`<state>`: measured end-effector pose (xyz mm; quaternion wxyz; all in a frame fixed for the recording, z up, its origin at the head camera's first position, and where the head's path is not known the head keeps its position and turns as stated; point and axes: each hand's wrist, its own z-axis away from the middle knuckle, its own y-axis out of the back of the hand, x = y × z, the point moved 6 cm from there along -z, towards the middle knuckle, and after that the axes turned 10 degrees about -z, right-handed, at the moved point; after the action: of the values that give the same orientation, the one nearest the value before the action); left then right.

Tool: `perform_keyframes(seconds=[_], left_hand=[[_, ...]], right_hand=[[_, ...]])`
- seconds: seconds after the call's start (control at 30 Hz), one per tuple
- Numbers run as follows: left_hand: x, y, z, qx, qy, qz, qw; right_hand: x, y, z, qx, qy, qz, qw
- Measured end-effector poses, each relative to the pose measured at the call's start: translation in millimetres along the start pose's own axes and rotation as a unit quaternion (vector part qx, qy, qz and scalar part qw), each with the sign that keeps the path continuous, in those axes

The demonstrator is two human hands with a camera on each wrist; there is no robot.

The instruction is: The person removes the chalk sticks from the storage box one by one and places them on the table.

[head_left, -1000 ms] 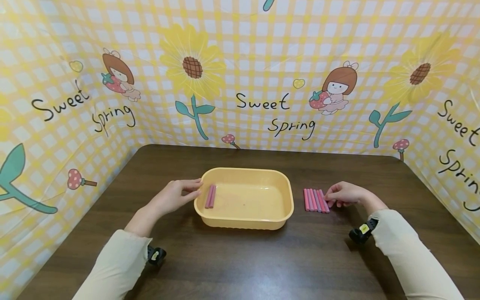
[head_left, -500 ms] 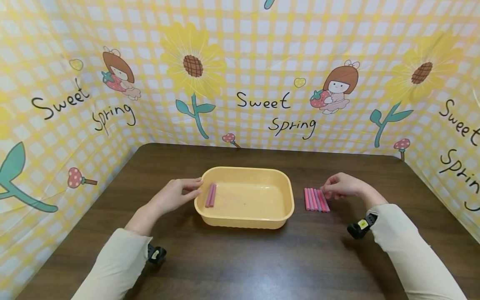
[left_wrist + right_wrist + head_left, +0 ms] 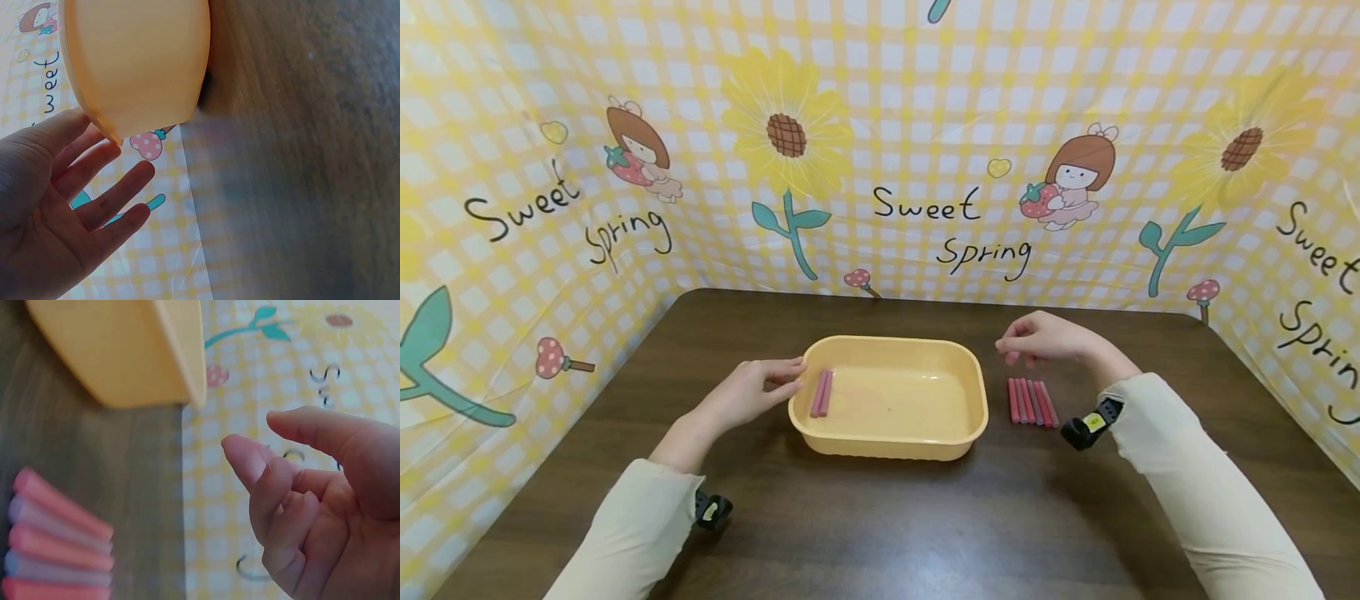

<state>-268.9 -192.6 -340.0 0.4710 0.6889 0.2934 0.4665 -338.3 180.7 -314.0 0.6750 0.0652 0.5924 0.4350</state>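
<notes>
A yellow plastic basin (image 3: 887,448) stands on the brown table. My left hand (image 3: 748,390) touches its left rim with extended fingers; the left wrist view shows thumb and fingertips right at the rim edge. Inside the basin, at its left end, two purplish-pink sticks (image 3: 822,393) lie side by side. To the right of the basin is a row of several pink and purple chalk-like sticks (image 3: 1032,402), set close together on the table. Just beyond that row hovers my right hand (image 3: 1051,337). In the right wrist view its thumb and index finger are apart, the other fingers loosely curled, holding nothing.
A yellow checked cloth (image 3: 880,125) with sunflowers and lettering hangs behind the table (image 3: 880,533) and along both sides. Each wrist carries a small black camera, the left camera (image 3: 713,510) and the right camera (image 3: 1092,423).
My right hand has lifted off the right end of the stick row and moved left and away from me, past the row. The left hand, basin and sticks look unchanged.
</notes>
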Motion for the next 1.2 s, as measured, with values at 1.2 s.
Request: perform_keyframes(seconds=[1.2], left_hand=[[4.0,1.9,0.4,-0.001,-0.001,-0.002,1.0000]], right_hand=[[-95.5,-72.3,-60.1,-0.100,0.064,-0.004,0.993]])
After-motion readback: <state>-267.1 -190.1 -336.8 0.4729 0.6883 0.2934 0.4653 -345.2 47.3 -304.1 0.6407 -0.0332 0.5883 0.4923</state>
